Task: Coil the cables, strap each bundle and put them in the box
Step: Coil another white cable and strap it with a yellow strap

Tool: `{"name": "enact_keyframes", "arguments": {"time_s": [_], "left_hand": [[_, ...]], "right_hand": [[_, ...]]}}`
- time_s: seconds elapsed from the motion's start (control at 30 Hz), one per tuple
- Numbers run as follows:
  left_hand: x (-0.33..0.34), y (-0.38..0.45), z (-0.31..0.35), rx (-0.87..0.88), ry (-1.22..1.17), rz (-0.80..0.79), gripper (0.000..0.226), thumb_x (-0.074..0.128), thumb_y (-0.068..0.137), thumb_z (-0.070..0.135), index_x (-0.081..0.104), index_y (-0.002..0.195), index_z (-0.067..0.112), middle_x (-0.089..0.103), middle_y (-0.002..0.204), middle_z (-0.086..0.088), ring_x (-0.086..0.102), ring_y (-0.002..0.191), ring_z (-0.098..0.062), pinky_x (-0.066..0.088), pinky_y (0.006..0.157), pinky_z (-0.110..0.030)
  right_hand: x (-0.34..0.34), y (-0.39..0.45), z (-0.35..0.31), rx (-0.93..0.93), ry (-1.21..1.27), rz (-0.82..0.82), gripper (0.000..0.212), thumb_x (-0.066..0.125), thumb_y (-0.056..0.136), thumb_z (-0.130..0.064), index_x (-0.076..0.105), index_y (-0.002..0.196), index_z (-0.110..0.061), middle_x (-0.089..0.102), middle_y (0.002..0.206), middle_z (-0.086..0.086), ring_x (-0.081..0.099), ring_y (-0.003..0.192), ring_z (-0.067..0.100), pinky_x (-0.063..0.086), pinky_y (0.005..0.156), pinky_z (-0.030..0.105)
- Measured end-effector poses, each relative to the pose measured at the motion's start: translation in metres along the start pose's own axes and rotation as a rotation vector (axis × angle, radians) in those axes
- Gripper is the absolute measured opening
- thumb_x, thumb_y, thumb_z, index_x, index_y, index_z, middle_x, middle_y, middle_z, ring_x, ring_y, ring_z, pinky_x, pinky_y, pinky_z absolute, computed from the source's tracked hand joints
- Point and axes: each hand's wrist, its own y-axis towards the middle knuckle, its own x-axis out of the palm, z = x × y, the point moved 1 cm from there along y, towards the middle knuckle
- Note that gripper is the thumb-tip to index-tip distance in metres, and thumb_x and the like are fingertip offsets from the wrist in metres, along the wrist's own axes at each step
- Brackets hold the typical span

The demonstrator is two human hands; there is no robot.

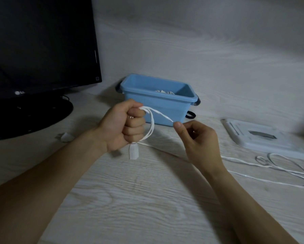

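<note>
Head view, centre frame: left hand point(124, 125) fisted around first loops of white cable point(152, 127), right hand point(198, 138) pinching the strand. Most cable slack at lower right; blue box point(158, 103) behind, something pale inside. Coiling barely begun, strapping pending.

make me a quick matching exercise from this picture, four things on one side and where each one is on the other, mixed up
Things:
1. white cable
2. blue box
3. monitor
4. white plug

Places:
A. far left of the desk
B. hanging below the left hand
C. held between both hands
D. behind the hands, middle of the desk

Pairs: 1-C, 2-D, 3-A, 4-B
</note>
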Motion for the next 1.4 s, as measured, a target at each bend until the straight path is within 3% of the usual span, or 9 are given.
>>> {"name": "enact_keyframes", "arguments": {"time_s": [0.23,0.37,0.5,0.67,0.8,0.9,1.07,1.23,1.4], "left_hand": [[-0.019,0.007,0.010,0.169,-0.469,0.032,0.032,0.042,0.088,0.023,0.037,0.057,0.022,0.016,0.046,0.009,0.011,0.036,-0.009,0.018,0.034,-0.020],[-0.023,0.011,0.013,0.247,-0.572,0.150,0.036,0.033,0.101,0.032,0.052,0.078,0.010,0.028,0.056,0.006,0.023,0.043,-0.009,0.026,0.046,-0.022],[-0.019,0.012,0.013,0.309,-0.510,0.227,0.030,0.037,0.099,0.038,0.046,0.092,0.010,0.036,0.065,0.000,0.029,0.051,-0.013,0.031,0.061,-0.028],[-0.009,0.010,0.009,0.380,-0.394,0.270,0.029,0.046,0.092,0.040,0.044,0.081,0.014,0.035,0.066,-0.001,0.034,0.054,-0.015,0.037,0.068,-0.034],[-0.003,0.012,-0.002,0.392,-0.252,0.246,0.029,0.051,0.083,0.041,0.044,0.076,0.014,0.036,0.067,-0.002,0.039,0.056,-0.017,0.045,0.073,-0.040],[-0.001,0.016,-0.012,0.401,-0.058,0.222,0.028,0.053,0.083,0.040,0.046,0.087,0.013,0.037,0.068,-0.001,0.041,0.057,-0.016,0.049,0.070,-0.039],[-0.001,0.018,-0.021,0.310,0.330,0.177,0.045,0.050,0.090,0.051,0.050,0.105,0.009,0.049,0.068,-0.003,0.049,0.057,-0.016,0.042,0.057,-0.028],[0.009,0.007,-0.027,0.232,0.622,-0.121,0.045,0.042,0.096,0.047,0.057,0.080,0.008,0.050,0.052,-0.011,0.038,0.039,-0.020,0.028,0.042,-0.028],[0.006,0.001,-0.020,0.075,0.677,-0.181,0.041,0.044,0.096,0.039,0.060,0.083,0.004,0.028,0.049,0.002,0.018,0.039,-0.008,0.012,0.040,-0.023]], "right_hand": [[0.003,0.004,0.015,-0.089,-0.208,-0.044,0.013,0.069,0.093,-0.028,0.072,0.083,-0.020,0.068,0.075,-0.008,0.054,0.063,0.006,0.038,0.059,0.011],[0.009,0.002,0.019,-0.175,-0.391,-0.165,0.018,0.063,0.095,-0.013,0.075,0.107,-0.021,0.059,0.094,-0.002,0.053,0.073,0.001,0.037,0.069,0.004],[0.014,-0.007,0.013,-0.155,-0.489,-0.469,0.037,0.052,0.100,-0.010,0.063,0.132,-0.025,0.046,0.102,-0.003,0.053,0.085,0.011,0.039,0.082,0.014],[0.027,-0.018,-0.001,-0.276,-0.453,-0.607,0.048,0.052,0.093,-0.001,0.061,0.134,-0.023,0.049,0.101,0.000,0.056,0.087,0.018,0.049,0.082,0.035],[0.032,-0.025,-0.008,-0.365,-0.389,-0.715,0.049,0.053,0.085,0.001,0.065,0.128,-0.019,0.050,0.096,-0.004,0.052,0.084,0.010,0.045,0.077,0.023],[0.033,-0.026,-0.014,-0.424,-0.289,-0.619,0.031,0.056,0.091,-0.004,0.071,0.115,-0.016,0.059,0.093,-0.004,0.053,0.081,0.004,0.040,0.074,0.013],[0.021,-0.016,-0.018,-0.482,-0.184,-0.229,0.016,0.066,0.094,-0.010,0.075,0.105,-0.017,0.064,0.089,-0.003,0.059,0.075,0.008,0.041,0.069,0.012],[0.013,-0.011,-0.018,-0.450,-0.103,-0.087,0.009,0.070,0.092,-0.011,0.075,0.098,-0.016,0.069,0.087,-0.002,0.062,0.073,0.014,0.044,0.065,0.020],[0.010,-0.008,-0.016,-0.346,-0.035,-0.019,0.016,0.084,0.078,-0.027,0.070,0.084,-0.020,0.067,0.076,-0.001,0.060,0.066,0.015,0.047,0.059,0.023]]}}
